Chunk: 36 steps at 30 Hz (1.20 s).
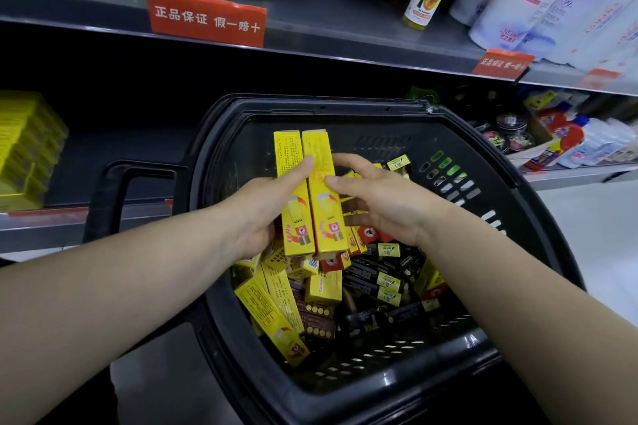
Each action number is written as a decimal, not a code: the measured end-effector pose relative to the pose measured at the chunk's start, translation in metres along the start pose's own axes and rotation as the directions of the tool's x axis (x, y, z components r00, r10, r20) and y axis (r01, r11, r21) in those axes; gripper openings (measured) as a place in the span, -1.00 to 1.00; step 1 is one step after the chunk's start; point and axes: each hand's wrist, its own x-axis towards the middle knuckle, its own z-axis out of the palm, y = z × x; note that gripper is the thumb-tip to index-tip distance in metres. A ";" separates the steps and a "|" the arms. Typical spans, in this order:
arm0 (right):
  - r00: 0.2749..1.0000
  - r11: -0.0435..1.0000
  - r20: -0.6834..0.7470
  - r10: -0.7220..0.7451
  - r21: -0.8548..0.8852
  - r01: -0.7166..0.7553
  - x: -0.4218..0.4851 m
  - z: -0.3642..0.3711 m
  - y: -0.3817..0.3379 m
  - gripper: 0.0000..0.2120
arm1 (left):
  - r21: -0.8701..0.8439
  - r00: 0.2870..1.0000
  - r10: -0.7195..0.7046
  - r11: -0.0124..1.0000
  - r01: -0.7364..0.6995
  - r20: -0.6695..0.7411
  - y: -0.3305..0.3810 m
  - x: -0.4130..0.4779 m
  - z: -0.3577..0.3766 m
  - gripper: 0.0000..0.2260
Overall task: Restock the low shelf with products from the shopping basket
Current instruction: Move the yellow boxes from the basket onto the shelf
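Observation:
Two long yellow boxes (310,193) stand side by side above the black shopping basket (345,386). My left hand (266,210) grips them from the left, thumb across the front of the left box. My right hand (376,197) holds the right box from its right side, thumb on its front and fingers behind. Inside the basket lie several more yellow boxes (272,314) and dark boxes (376,279). The low shelf (114,162) behind the basket is dark, with a stack of yellow boxes (24,152) at its left end.
The basket's handle (114,197) folds out to the left. An upper shelf (310,31) carries bottles and red price tags. Round tins (507,134) and bottles (587,141) fill the low shelf to the right. White floor lies at right.

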 end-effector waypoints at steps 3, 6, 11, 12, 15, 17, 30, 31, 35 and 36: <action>1.000 1.000 -0.011 0.005 0.008 -0.005 0.003 0.000 0.004 -0.62 | 0.003 1.000 0.000 1.000 0.000 -0.010 0.001 -0.001 0.001 -0.64; 0.991 0.992 -0.126 -0.045 -0.124 0.029 0.010 -0.010 0.004 -0.70 | 0.016 0.989 0.084 0.996 -0.083 -0.118 -0.001 0.003 -0.005 -0.54; 0.969 0.661 -0.248 -0.020 -0.730 -0.173 0.037 -0.028 0.037 -0.66 | 0.111 0.954 0.117 0.990 -0.090 -0.275 -0.003 0.007 -0.013 -0.35; 0.975 0.596 -0.215 0.046 -0.778 -0.200 0.044 -0.027 0.049 -0.55 | 0.111 0.953 0.125 0.989 -0.098 -0.275 -0.003 0.007 -0.013 -0.39; 0.967 0.479 -0.181 0.177 -0.843 -0.246 0.064 -0.010 0.079 -0.31 | 0.122 0.957 0.133 0.987 -0.104 -0.257 -0.003 0.007 -0.013 -0.48; 0.940 0.487 -0.273 0.204 -0.805 -0.339 0.075 0.004 0.091 -0.28 | 0.134 0.958 0.131 0.986 -0.099 -0.256 -0.001 0.008 -0.013 -0.48; 0.968 0.939 -0.251 -0.002 -0.333 -0.085 0.055 -0.012 0.021 -0.75 | 0.123 0.964 0.086 0.991 -0.056 -0.250 -0.001 0.010 -0.010 -0.18; 0.981 0.966 -0.193 -0.015 -0.255 -0.035 0.047 -0.014 0.010 -0.72 | 0.116 0.967 0.085 0.992 -0.059 -0.240 0.000 0.009 -0.009 -0.15; 0.989 0.988 -0.111 -0.102 -0.124 0.088 0.026 -0.011 -0.008 -0.75 | 0.036 0.983 0.104 0.994 -0.100 -0.152 0.003 0.003 -0.008 -0.17; 0.990 0.992 -0.101 -0.103 -0.079 0.095 0.023 -0.009 -0.009 -0.76 | 0.024 0.988 0.097 0.995 -0.094 -0.118 0.003 0.001 -0.008 -0.13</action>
